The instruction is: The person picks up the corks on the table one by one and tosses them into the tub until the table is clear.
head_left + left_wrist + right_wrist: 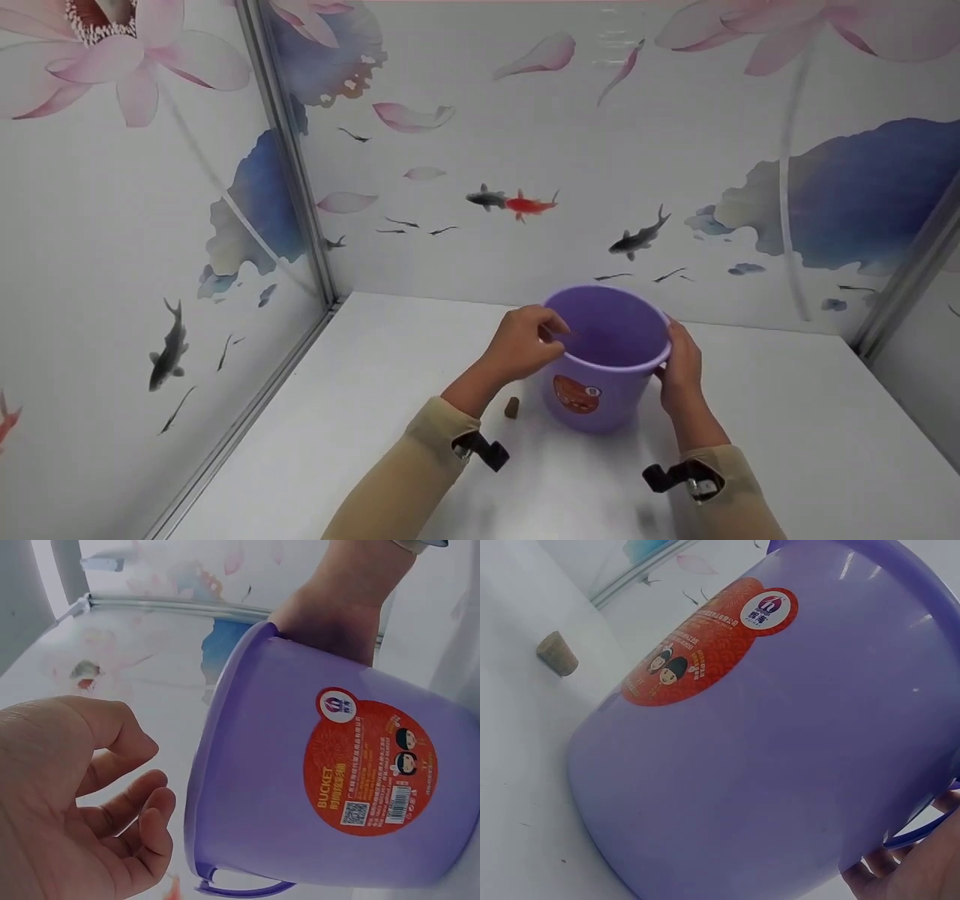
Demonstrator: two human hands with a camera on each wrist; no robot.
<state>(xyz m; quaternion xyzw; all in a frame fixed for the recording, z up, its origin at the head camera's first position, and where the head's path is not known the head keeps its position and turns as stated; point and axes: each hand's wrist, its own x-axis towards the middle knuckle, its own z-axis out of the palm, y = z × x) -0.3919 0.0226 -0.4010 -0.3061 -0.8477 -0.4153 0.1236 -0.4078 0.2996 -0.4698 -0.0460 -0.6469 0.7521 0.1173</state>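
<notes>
A purple plastic bucket (600, 394) with a red label stands upright on the white table. My right hand (682, 364) grips its right side near the rim, its fingers by the purple handle (922, 831) in the right wrist view. At the left of the rim is my left hand (525, 341), fingers loosely bent. The left wrist view shows that left hand (90, 795) apart from the bucket wall, with nothing visible between thumb and fingers. A small brown tapered cork (511, 407) lies on the table left of the bucket. Most of the bucket's inside is hidden.
White panels printed with flowers and fish stand at the back (450, 262), left and right. Metal strips (292, 150) run along their corners and lower edge. The white table (360, 375) extends on both sides of the bucket.
</notes>
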